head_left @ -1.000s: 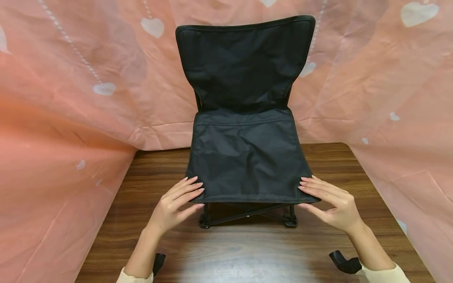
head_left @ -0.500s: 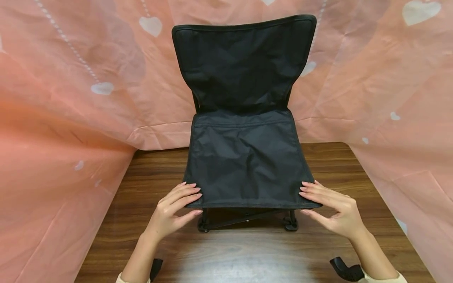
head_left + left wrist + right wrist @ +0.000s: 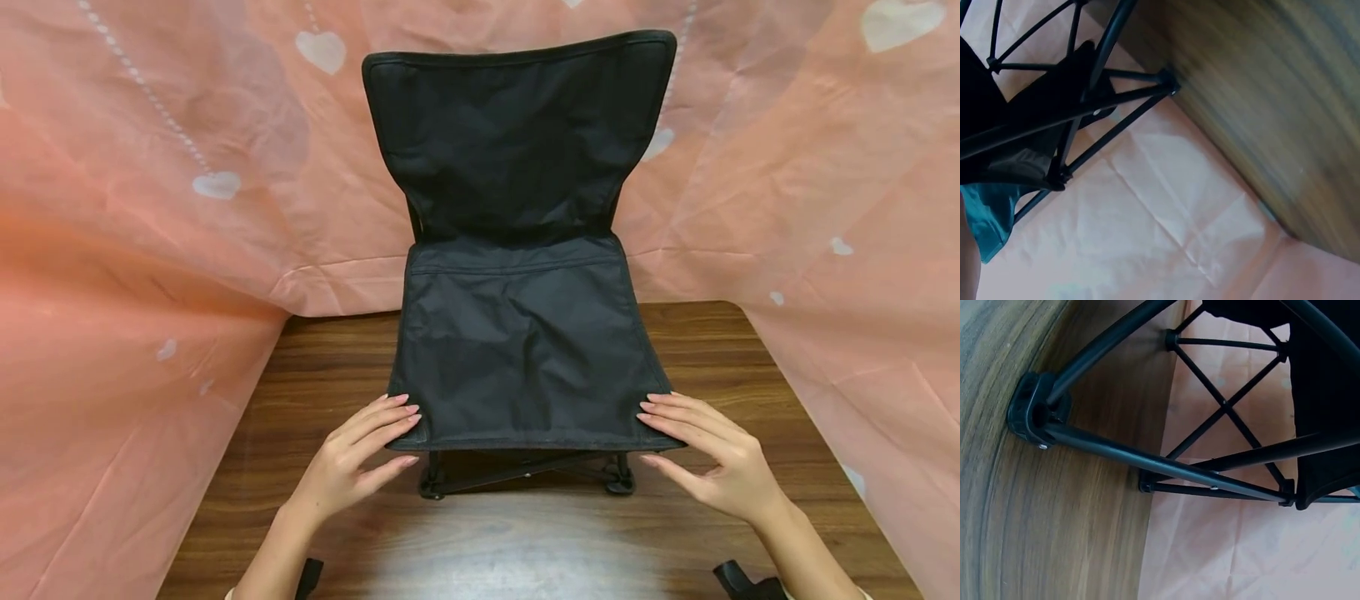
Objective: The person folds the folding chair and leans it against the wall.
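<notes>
My left hand [image 3: 342,461] and right hand [image 3: 727,461] rest, thumbs spread, on the front corners of the chair [image 3: 517,250]: likely light; soft cloth [image 3: 480,358], stiff frame [image 3: 1135,453] the surer hold.

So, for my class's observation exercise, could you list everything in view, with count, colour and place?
chair: one, black, on the wooden surface
seat: one, black, below the chair's back
chair frame: one, black, under the seat
wooden surface: one, brown, under the chair
cloth: sheets uncountable, pink, behind and on both sides
hearts: several, white, printed on the cloth
teal fabric: count unclear, teal, left wrist view's lower left
black pieces: two, black, head view's lower edge
left hand: one, bare, on the seat's left front corner
right hand: one, bare, on the right front corner
</notes>
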`<action>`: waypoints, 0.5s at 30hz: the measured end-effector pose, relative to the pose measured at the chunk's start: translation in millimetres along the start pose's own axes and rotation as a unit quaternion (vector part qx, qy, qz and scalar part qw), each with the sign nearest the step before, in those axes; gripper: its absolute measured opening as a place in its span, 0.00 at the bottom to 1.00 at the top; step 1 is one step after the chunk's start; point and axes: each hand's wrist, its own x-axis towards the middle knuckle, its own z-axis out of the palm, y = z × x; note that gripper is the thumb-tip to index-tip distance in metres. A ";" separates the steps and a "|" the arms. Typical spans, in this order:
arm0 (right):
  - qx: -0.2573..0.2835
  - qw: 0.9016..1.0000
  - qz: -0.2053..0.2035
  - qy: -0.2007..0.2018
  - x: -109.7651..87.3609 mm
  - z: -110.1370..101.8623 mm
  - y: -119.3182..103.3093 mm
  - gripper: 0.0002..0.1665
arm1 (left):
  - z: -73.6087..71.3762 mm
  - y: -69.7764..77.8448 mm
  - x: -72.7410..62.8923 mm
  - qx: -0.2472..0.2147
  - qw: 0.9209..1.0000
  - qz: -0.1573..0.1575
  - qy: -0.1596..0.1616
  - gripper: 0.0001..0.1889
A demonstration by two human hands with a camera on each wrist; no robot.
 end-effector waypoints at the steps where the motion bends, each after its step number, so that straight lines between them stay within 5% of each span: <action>1: 0.003 1.000 0.002 -0.004 0.0 -1.1 -0.7 0.24 | -0.5 -1.0 1.9 0.000 1.000 0.002 -0.006 0.21; 15: 0.035 0.999 -0.001 -0.011 5.8 -2.6 -4.2 0.21 | 0.5 1.5 4.6 0.014 0.999 0.028 -0.011 0.21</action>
